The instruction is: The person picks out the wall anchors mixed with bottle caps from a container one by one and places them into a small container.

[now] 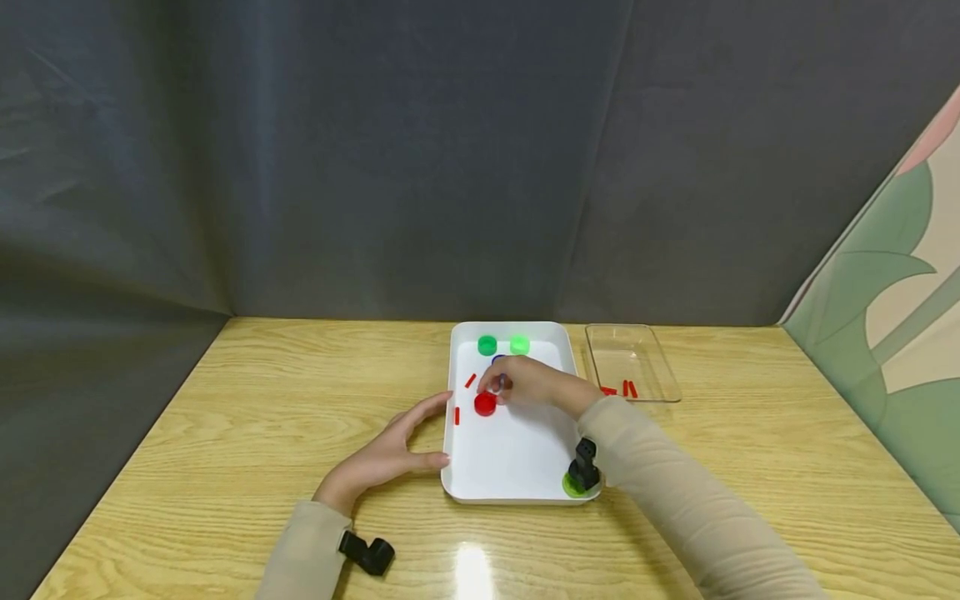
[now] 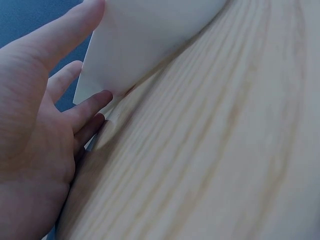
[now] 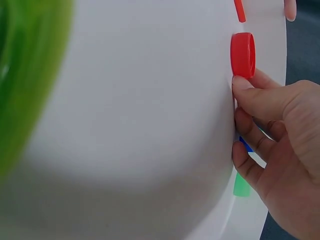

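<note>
A white tray (image 1: 517, 467) lies on the table with several colored plastic caps in it. My right hand (image 1: 525, 379) is over the tray and pinches the edge of the red cap (image 1: 485, 405) between thumb and index finger; the right wrist view shows this red cap (image 3: 242, 55) at the fingertips. Partly hidden behind that hand is a blue cap (image 1: 497, 359). My left hand (image 1: 382, 454) has its fingers and thumb spread against the tray's left side. The left wrist view shows the fingertips near the white tray wall (image 2: 150, 40).
At the tray's far end sit a dark green cap (image 1: 487, 345) and a light green cap (image 1: 520, 344). A yellow-green cap (image 1: 574, 486) is in the near right corner. Red sticks (image 1: 470, 381) lie along the tray's left side. A clear container (image 1: 663, 367) at right holds more red sticks.
</note>
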`<state>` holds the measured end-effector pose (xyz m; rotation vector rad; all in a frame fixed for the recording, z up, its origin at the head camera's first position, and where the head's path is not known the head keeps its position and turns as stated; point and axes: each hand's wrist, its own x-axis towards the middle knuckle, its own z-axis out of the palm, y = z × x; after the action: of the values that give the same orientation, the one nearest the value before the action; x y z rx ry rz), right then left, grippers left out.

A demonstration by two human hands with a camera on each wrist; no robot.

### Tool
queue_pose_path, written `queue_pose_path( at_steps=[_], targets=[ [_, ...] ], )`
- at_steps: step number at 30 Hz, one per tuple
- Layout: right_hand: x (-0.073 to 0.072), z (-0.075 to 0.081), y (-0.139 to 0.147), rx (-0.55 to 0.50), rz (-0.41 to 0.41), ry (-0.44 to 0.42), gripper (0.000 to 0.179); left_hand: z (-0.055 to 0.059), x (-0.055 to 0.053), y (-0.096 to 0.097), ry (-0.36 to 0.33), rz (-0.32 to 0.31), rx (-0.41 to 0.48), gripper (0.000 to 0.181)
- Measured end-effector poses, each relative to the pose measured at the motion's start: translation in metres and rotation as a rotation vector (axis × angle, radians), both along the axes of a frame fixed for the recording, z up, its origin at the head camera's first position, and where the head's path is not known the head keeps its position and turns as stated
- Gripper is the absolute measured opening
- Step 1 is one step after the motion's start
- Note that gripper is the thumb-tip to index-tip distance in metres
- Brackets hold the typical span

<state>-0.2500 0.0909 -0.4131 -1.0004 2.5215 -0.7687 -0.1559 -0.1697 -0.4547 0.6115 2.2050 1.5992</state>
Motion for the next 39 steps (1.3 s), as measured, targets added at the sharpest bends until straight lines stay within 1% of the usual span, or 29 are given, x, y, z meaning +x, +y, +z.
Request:
queue_pose_path(
  at_steps=[4, 12, 17, 26, 33, 39],
  targets=[
    [0.000, 0.000, 0.000, -0.002, -0.011, -0.013, 0.022, 0.000, 0.000, 0.000, 0.002, 0.001, 0.000, 0.080],
    [-0.001, 0.000, 0.001, -0.026, 0.009, -0.012, 0.019, 0.001, 0.000, 0.000, 0.000, -0.005, 0.006, 0.081],
    [0.000, 0.001, 0.001, -0.027, -0.006, -0.034, 0.017, 0.001, 0.000, 0.000, 0.005, -0.005, 0.009, 0.081],
    [-0.002, 0.001, 0.004, -0.105, -0.028, -0.052, 0.020, 0.002, 0.001, 0.000, -0.001, -0.007, 0.026, 0.082],
    [-0.002, 0.008, 0.005, -0.072, -0.046, -0.097, 0.023, 0.001, 0.000, 0.000, -0.012, 0.006, 0.006, 0.083],
    [0.001, 0.016, 0.009, -0.057, -0.043, -0.098, 0.022, 0.002, 0.000, 0.000, -0.010, 0.000, 0.013, 0.082]
  ],
)
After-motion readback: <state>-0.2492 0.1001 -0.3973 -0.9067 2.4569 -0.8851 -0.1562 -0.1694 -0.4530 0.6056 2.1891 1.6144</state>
